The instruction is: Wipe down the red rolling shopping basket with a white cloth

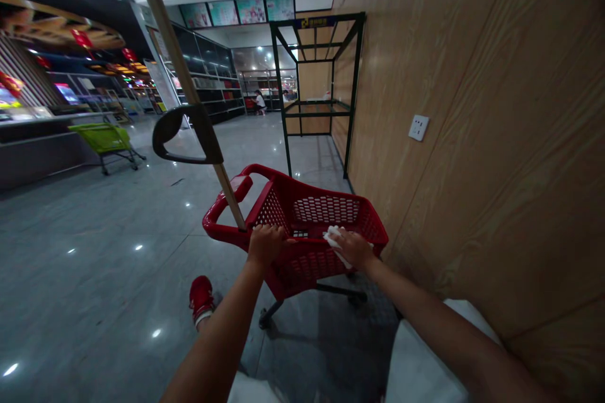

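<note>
A small red plastic shopping cart [326, 208] stands on the floor right in front of me, beside the wooden wall. My left hand [265, 243] is closed over the cart's near rim. My right hand [352, 248] presses a crumpled white cloth [333, 238] against the rim further right, fingers curled on it. A long wooden pole [189, 91] with a dark D-shaped handle [185, 134] leans against the cart's red push handle [225, 201], just left of my left hand.
A wood-panelled wall [472, 113] with a white socket [418, 127] runs along the right. An empty dark metal shelf frame [317, 85] stands ahead by the wall. A green cart [106, 140] sits far left. My red shoe [201, 298] is on the glossy grey floor.
</note>
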A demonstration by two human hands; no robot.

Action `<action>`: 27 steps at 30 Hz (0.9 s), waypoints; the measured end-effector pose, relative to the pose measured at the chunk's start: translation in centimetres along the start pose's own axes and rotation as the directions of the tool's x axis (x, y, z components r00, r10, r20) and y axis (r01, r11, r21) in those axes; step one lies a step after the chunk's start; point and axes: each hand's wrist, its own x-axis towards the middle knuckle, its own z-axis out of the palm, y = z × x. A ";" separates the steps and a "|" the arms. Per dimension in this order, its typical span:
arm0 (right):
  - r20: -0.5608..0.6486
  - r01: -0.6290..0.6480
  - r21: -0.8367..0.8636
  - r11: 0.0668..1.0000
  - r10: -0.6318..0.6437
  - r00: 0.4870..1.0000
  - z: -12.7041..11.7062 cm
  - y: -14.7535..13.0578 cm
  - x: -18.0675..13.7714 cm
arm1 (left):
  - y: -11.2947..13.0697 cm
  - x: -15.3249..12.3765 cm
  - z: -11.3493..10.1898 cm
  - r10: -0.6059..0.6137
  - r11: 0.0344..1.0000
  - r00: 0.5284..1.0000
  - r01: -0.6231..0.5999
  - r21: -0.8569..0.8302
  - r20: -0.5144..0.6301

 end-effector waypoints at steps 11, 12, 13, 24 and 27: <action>-0.103 -0.136 -0.014 0.991 0.134 0.986 -0.1 4.5 -4.9 | 0.2 0.1 -0.1 -0.015 1.000 0.999 0.015 -0.025 -0.031; -0.095 -0.140 -0.003 0.990 0.139 0.986 0.1 2.9 -3.6 | 0.2 0.1 -0.1 -0.016 1.000 1.000 0.015 -0.025 -0.027; -0.082 -0.132 0.016 0.991 0.133 0.988 0.2 1.1 -2.2 | 0.3 0.1 -0.2 -0.019 0.999 1.000 0.018 -0.031 -0.022; -0.040 -0.126 0.138 0.982 0.133 0.990 0.7 -9.0 5.8 | 0.4 0.0 -0.7 -0.006 1.000 1.000 0.006 0.015 0.016; -0.023 -0.099 0.083 0.992 0.102 0.995 0.2 -5.5 2.8 | 0.5 0.1 -0.8 -0.001 1.000 0.999 0.001 -0.005 0.034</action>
